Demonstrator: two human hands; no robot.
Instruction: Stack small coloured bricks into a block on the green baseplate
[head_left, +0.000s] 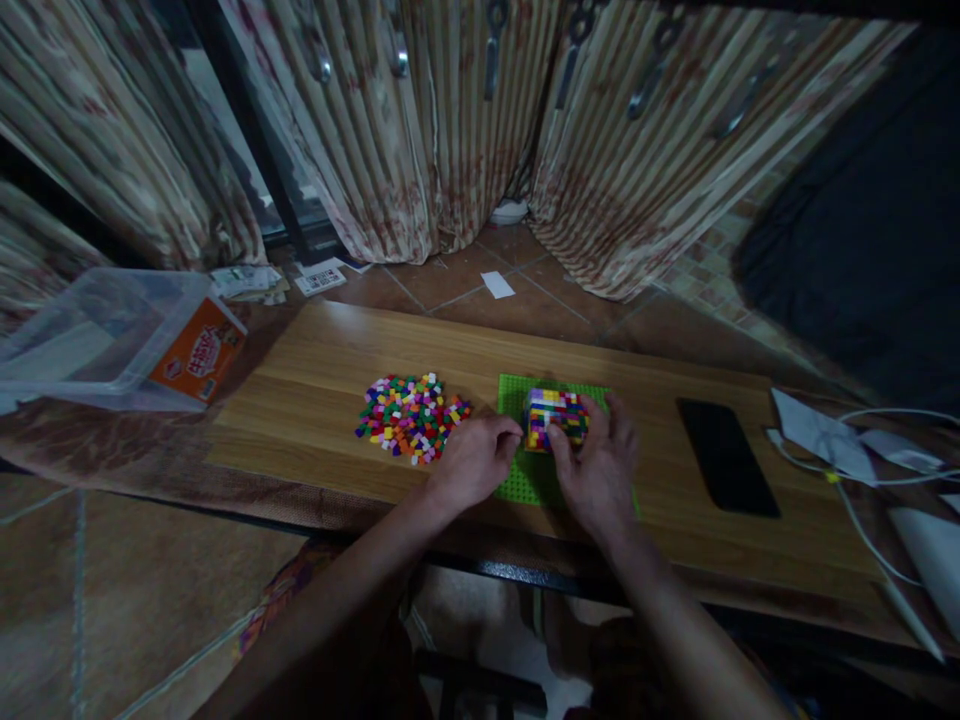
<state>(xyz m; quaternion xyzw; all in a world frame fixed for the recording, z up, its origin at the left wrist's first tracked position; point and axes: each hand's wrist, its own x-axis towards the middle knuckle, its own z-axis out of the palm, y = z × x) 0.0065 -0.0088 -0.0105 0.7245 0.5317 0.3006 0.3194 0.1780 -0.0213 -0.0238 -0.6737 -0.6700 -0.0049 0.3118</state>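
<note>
A green baseplate [516, 390] lies on the wooden table [315, 370]. On it stands a small block built of multicoloured bricks [553, 415]. My right hand [598, 468] rests against the block's right and front side, fingers curled on it. My left hand [474, 462] sits at the baseplate's left edge, fingers bent, its fingertips close to the block's left side; whether it pinches a brick is hidden. A pile of several loose coloured bricks [411, 415] lies just left of my left hand.
A black phone [726, 455] lies flat to the right of the baseplate. White cables and papers [847, 435] crowd the table's right end. A clear plastic box [112, 335] with an orange label stands at the far left. Curtains hang behind the table.
</note>
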